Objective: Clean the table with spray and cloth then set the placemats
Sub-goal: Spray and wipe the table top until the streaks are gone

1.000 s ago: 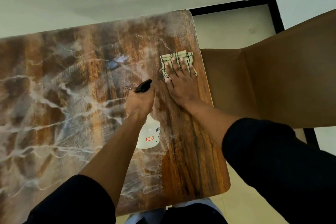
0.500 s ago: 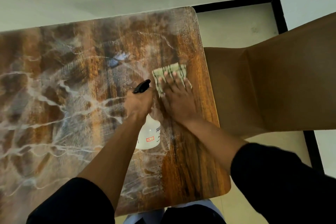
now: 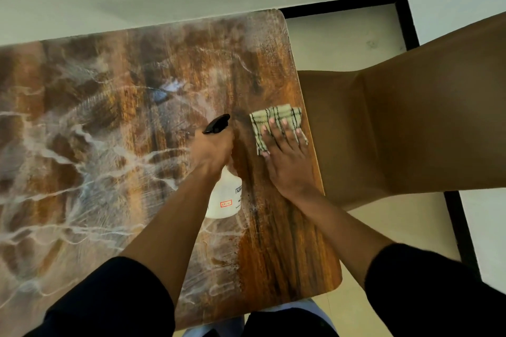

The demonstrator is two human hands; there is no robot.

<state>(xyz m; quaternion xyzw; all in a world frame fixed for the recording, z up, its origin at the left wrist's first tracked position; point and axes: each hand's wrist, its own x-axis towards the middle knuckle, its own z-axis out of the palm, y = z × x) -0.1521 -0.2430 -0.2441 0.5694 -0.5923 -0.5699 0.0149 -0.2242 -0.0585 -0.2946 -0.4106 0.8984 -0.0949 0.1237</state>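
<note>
Brown wood-grain table top (image 3: 115,145), glossy and streaked with pale wet smears across its left and middle parts, fills most of the view; its right strip looks darker and free of streaks. The right hand (image 3: 287,156) lies flat with its fingers straight and spread, pressing a small folded cream cloth with dark check lines (image 3: 276,117) onto the table close to the right edge, about halfway between near and far. Just left of it, the left hand (image 3: 215,149) is curled round the neck of a white plastic spray bottle with a black trigger head (image 3: 226,197). The bottle's body shows below the wrist, carrying a small red-and-white label, and the black nozzle pokes out past the knuckles toward the far side. Both forearms wear dark sleeves pushed back. To the right of the table stands a plain brown chair (image 3: 410,123), its seat close beside the table edge, on a pale floor (image 3: 342,44).
</note>
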